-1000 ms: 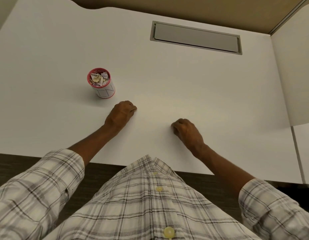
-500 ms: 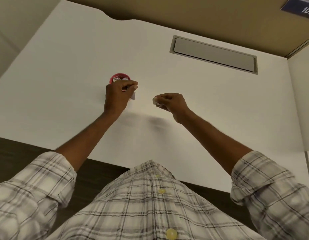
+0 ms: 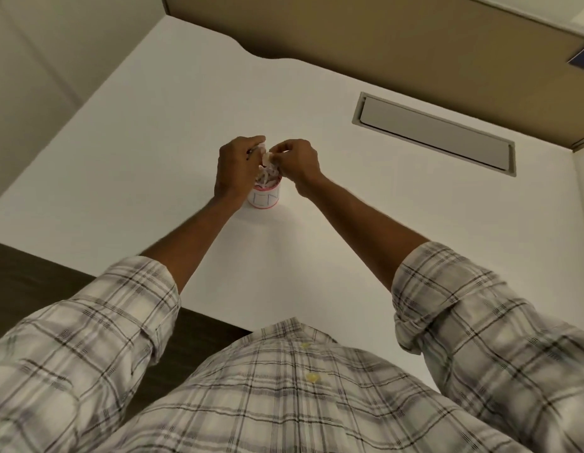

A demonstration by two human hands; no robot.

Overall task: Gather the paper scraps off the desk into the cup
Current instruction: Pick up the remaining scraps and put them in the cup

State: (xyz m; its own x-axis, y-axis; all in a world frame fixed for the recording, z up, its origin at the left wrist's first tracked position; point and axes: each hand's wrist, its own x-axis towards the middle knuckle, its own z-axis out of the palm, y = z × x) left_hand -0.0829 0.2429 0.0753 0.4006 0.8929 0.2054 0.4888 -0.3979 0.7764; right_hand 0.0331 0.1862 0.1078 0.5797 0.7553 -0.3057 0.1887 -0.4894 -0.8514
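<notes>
My left hand [image 3: 236, 168] and right hand [image 3: 299, 161] are both curled just above the small white paper cup with a red rim [image 3: 264, 199], each pinching crumpled pale paper scraps [image 3: 268, 157] over its mouth. The cup looks heaped to the brim, so I judge that what I let go could roll off the pile. My left wrist sits against the cup's side, and a nudge could tip something that light. The smooth white desk [image 3: 186, 125] would let scraps skid. A grey recessed cable hatch [image 3: 437, 135] lies well off to the right, below a tan partition panel [image 3: 382, 44].
</notes>
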